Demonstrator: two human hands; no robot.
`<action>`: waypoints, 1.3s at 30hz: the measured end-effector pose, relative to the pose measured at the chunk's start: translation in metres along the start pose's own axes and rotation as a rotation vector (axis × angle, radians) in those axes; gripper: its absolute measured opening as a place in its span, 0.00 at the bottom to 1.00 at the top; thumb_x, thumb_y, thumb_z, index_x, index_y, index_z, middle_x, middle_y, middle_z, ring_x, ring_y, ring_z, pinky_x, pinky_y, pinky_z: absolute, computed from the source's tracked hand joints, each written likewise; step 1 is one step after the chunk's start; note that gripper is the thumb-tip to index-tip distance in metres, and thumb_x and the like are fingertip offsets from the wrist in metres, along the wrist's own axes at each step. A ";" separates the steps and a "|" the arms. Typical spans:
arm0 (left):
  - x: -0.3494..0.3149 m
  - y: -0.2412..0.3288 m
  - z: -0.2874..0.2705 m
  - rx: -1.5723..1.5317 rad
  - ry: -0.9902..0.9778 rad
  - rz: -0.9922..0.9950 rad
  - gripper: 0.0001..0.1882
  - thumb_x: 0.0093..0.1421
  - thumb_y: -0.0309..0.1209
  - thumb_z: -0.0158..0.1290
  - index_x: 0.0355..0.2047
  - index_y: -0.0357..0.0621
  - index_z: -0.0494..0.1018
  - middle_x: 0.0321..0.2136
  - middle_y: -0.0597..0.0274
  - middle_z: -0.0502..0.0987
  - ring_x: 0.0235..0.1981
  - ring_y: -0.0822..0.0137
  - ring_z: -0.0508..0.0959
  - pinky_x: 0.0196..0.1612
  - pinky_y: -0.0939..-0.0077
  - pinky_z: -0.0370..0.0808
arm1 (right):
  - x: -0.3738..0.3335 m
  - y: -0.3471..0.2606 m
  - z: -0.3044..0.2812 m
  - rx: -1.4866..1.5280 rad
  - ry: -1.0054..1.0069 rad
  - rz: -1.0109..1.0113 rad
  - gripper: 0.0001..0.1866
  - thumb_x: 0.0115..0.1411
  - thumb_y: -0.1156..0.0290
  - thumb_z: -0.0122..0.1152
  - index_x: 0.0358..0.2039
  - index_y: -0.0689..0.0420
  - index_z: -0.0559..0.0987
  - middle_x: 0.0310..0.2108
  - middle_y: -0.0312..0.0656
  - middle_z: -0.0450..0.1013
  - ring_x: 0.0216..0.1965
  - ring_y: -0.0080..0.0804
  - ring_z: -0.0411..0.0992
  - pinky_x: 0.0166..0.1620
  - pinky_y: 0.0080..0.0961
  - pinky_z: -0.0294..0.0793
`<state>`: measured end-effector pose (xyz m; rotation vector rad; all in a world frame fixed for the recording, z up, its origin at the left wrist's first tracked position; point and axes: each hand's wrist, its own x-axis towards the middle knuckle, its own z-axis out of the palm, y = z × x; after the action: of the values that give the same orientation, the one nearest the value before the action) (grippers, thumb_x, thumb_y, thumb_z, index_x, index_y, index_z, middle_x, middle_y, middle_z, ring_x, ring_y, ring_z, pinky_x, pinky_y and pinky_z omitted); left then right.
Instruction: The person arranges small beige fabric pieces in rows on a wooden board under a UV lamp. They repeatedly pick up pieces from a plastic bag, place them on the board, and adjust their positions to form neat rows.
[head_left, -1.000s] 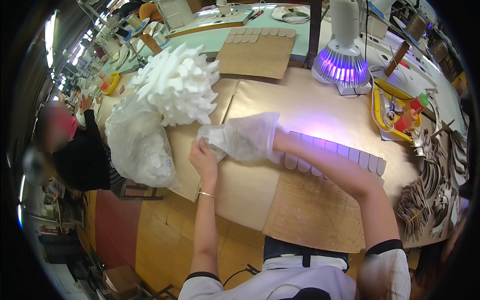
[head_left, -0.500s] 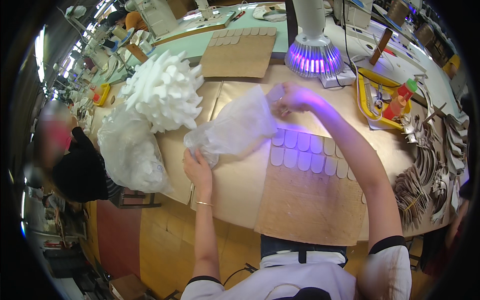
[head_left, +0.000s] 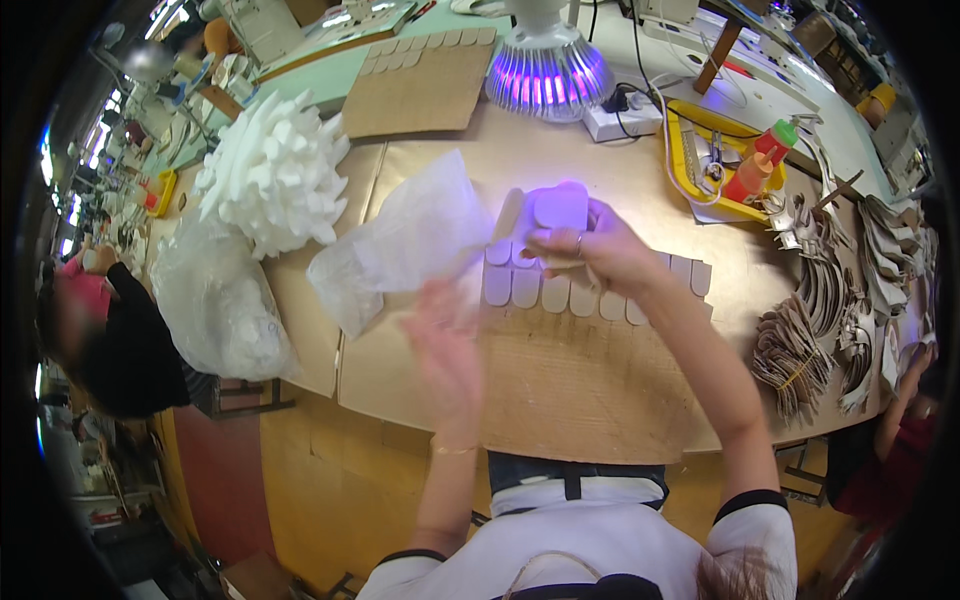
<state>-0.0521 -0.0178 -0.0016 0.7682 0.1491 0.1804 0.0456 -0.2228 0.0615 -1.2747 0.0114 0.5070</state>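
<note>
My right hand [head_left: 608, 248] is closed on several pale, round-ended flat pieces [head_left: 562, 207], held up under the violet light of the lamp [head_left: 550, 75]. Below it lies a brown board [head_left: 590, 375] with rows of similar pale tabs [head_left: 555, 294] along its far edge; my hand hides some of them. My left hand [head_left: 445, 335], smeared by motion, is over the board's left side, and its fingers cannot be made out. A flattened translucent plastic bag [head_left: 410, 230] rests on the table just beyond my left hand.
White foam-like pieces [head_left: 275, 175] and a clear plastic bag [head_left: 220, 300] stand at left, near a seated person [head_left: 130, 340]. Another board with tabs [head_left: 410, 105] lies far back. A yellow tray [head_left: 683, 150] with bottles and bundled grey-beige strips [head_left: 795, 350] sit at right.
Both hands have left the plastic bag, which now lies on the table. My right hand has come nearer with the pale pieces in view. My left hand has moved right, toward the board.
</note>
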 end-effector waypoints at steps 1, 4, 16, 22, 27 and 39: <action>-0.002 -0.012 0.013 -0.232 -0.073 -0.179 0.34 0.70 0.59 0.36 0.62 0.44 0.61 0.56 0.56 0.68 0.60 0.60 0.65 0.63 0.60 0.62 | -0.010 0.008 0.011 0.036 -0.027 -0.059 0.23 0.56 0.73 0.67 0.52 0.62 0.73 0.41 0.42 0.77 0.41 0.29 0.78 0.40 0.25 0.80; -0.006 -0.043 0.049 -0.355 -0.020 -0.318 0.33 0.69 0.60 0.36 0.58 0.44 0.65 0.53 0.60 0.70 0.58 0.64 0.68 0.61 0.63 0.66 | -0.030 0.036 0.039 -0.088 0.174 -0.273 0.21 0.53 0.75 0.65 0.49 0.60 0.74 0.40 0.39 0.76 0.41 0.25 0.74 0.45 0.24 0.76; -0.023 -0.055 0.059 -0.299 -0.177 -0.331 0.21 0.73 0.47 0.37 0.55 0.48 0.68 0.48 0.66 0.74 0.52 0.71 0.73 0.57 0.72 0.71 | -0.056 0.077 0.049 -0.815 0.535 -0.701 0.29 0.50 0.45 0.60 0.46 0.54 0.76 0.48 0.45 0.71 0.58 0.51 0.62 0.62 0.55 0.47; -0.027 -0.058 0.059 -0.489 -0.334 -0.314 0.21 0.73 0.47 0.41 0.56 0.48 0.67 0.50 0.65 0.74 0.53 0.71 0.73 0.57 0.71 0.71 | -0.067 0.072 0.051 -1.191 0.675 -0.608 0.37 0.59 0.34 0.48 0.55 0.52 0.74 0.61 0.51 0.61 0.65 0.56 0.52 0.63 0.64 0.41; -0.036 -0.069 0.048 0.047 0.011 -0.238 0.19 0.73 0.46 0.41 0.53 0.47 0.69 0.44 0.68 0.74 0.45 0.74 0.74 0.50 0.74 0.74 | -0.077 0.081 0.049 -1.138 0.625 -0.654 0.45 0.60 0.31 0.42 0.66 0.55 0.63 0.66 0.54 0.56 0.67 0.57 0.50 0.64 0.66 0.39; -0.007 -0.044 0.029 -0.356 -0.050 -0.408 0.18 0.71 0.44 0.43 0.56 0.50 0.66 0.46 0.58 0.69 0.36 0.69 0.69 0.22 0.80 0.68 | -0.174 0.135 0.016 -1.344 0.248 -0.159 0.30 0.62 0.47 0.56 0.61 0.47 0.70 0.68 0.52 0.55 0.69 0.52 0.52 0.66 0.52 0.52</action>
<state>-0.0483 -0.0693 -0.0113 0.3752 0.2163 -0.1962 -0.1638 -0.2433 -0.0069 -2.6191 -0.2605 0.1638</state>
